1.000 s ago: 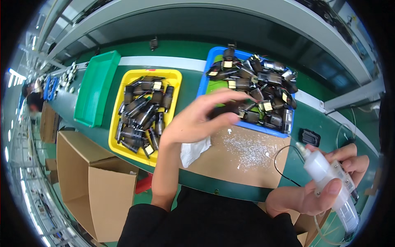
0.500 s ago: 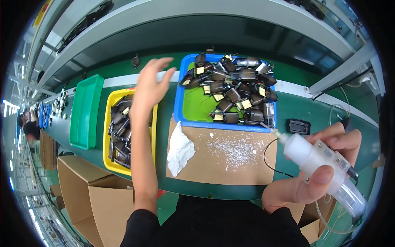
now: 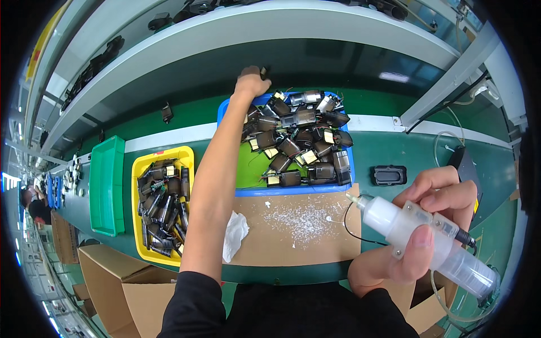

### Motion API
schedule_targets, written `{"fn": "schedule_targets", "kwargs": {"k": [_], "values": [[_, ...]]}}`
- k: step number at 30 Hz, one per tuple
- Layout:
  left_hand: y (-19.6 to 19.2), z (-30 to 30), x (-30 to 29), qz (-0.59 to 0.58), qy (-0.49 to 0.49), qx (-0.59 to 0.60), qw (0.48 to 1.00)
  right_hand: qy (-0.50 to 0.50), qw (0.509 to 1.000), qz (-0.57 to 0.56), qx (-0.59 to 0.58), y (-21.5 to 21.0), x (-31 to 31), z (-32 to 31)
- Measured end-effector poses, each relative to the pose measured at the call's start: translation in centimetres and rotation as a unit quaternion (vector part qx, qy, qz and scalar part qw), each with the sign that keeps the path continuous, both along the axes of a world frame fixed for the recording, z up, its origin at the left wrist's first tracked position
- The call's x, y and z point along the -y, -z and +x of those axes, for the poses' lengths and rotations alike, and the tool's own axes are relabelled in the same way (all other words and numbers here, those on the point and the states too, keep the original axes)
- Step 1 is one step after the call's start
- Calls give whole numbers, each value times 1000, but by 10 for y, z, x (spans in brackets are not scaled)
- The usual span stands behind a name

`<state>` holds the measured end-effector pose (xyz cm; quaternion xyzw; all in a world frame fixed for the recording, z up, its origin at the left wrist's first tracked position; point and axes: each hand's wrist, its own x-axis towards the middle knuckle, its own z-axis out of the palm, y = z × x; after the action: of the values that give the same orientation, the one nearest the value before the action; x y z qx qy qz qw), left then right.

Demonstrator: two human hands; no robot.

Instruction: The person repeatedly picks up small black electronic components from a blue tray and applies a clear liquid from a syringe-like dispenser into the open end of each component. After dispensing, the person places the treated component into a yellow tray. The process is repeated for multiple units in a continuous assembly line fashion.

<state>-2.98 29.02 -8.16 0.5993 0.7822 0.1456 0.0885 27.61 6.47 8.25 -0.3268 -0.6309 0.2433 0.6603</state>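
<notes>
The left hand (image 3: 252, 84) has reached the far rim of the blue tray (image 3: 293, 190), just before 12 o'clock from the brown sheet (image 3: 270, 252); half a second ago it was raised, open-fingered, over the gap between the yellow tray and the blue one. Its fingers are now curled beside a small dark piece (image 3: 263, 73) with a yellowish patch, but whether they grip it I cannot tell. The right hand (image 3: 410, 260), at 3 o'clock, remains wrapped round the white dispenser (image 3: 451, 253), whose nozzle points toward 10 o'clock, as before.

Dark cylindrical parts (image 3: 290, 147) lie heaped in the blue tray at 12 o'clock, the green liner (image 3: 251, 172) showing at its left. The forearm now crosses that tray's left edge and leaves more of the yellow tray (image 3: 136, 209) visible at 9 o'clock, with similar parts inside. White flecks (image 3: 298, 219) cover the sheet's middle; a crumpled white cloth (image 3: 235, 236) lies at its left, partly behind the forearm. A black case (image 3: 389, 175) sits at 2 o'clock. Farther left stands a green tray (image 3: 107, 186), and at 8 o'clock an open carton (image 3: 149, 307).
</notes>
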Motion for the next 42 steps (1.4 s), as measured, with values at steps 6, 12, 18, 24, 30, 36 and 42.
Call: {"fn": "schedule_targets", "kwargs": {"k": [6,12,18,24,30,36,42], "values": [[-65,46,118,142,149,593,778,-37,996,-30,-81,0,8,0],[-80,88,213,-16,257,838,481,-21,1000,-8,-3,2,11,-20],[-91,92,245,-79,312,784,531,-53,997,-28,-43,9,17,-37],[-86,89,242,13,357,771,528,-70,997,-24,-26,13,21,-37],[-83,88,243,23,357,786,505,-108,994,9,5,15,16,-40],[-83,87,244,30,360,803,474,-86,996,-15,15,12,22,-47],[-77,79,234,-15,471,791,390,-102,994,-36,14,11,23,-48]]}}
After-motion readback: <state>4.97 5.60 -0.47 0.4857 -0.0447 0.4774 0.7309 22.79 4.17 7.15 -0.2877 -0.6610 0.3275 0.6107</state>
